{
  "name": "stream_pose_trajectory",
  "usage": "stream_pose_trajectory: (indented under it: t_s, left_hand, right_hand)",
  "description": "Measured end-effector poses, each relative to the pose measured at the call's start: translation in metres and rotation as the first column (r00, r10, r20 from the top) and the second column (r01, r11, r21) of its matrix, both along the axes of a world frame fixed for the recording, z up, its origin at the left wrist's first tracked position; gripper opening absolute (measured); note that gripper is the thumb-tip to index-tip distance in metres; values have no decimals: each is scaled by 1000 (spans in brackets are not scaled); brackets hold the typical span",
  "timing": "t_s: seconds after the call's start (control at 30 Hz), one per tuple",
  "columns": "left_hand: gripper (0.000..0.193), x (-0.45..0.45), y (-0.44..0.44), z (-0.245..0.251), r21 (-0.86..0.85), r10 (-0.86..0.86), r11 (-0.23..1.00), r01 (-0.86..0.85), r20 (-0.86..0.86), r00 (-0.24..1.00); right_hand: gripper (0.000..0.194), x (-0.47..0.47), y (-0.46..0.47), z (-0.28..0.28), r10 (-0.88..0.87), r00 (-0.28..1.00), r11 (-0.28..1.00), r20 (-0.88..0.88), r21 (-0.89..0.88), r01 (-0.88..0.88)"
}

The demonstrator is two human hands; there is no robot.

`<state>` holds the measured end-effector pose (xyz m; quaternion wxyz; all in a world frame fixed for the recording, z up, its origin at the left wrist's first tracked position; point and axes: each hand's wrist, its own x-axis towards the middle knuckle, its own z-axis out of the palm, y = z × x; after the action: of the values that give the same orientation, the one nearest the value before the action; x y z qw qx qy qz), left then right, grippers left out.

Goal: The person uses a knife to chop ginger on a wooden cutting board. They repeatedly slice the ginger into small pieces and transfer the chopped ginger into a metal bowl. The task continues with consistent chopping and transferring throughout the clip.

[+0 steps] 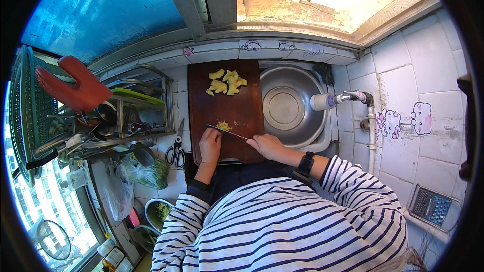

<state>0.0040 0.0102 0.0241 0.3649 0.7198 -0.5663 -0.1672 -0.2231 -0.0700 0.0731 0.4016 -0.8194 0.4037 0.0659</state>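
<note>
A kitchen knife (235, 134) lies slantwise over the near half of a dark wooden cutting board (223, 109). Its handle is in my right hand (267, 146). The curled fingers of my left hand (210, 146) are at the blade near its tip, which shows just past them; how firmly they hold it is partly hidden. Against the blade's far side is a small heap of minced ginger (224, 125), with a few bits scattered to its right. Several peeled ginger pieces (227, 82) lie at the far end of the board.
Right of the board, a steel basin (285, 105) sits in the sink under a tap (351, 96). Scissors (176, 151) lie left of the board beside a metal rack (168, 102). A bowl of chopped greens (162, 211) and bagged vegetables (149, 172) are at lower left.
</note>
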Motion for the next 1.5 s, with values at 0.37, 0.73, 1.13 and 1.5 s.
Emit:
stream_pose_trajectory:
  t_s: [0.37,0.73,1.13,1.5]
  left_hand:
    - [10,1,0,-1,-29,-21,999,22,22,1000]
    - [9,-2,2,-2,-38,5,999,-5,21,1000]
    - [10,1,0,1,-3,12,1000,-12,-18,1000]
    - [11,2,3,-1,20,7,1000,-7,-17,1000]
  right_hand:
    - [53,2,5,-10,-18,999,1000,-27,5,18]
    - [54,-7,5,12,-3,1000,1000,8,9,3]
    - [54,3,5,2,12,1000,1000,6,-20,-12]
    - [54,4,8,-11,-11,1000,999,-3,-45,11]
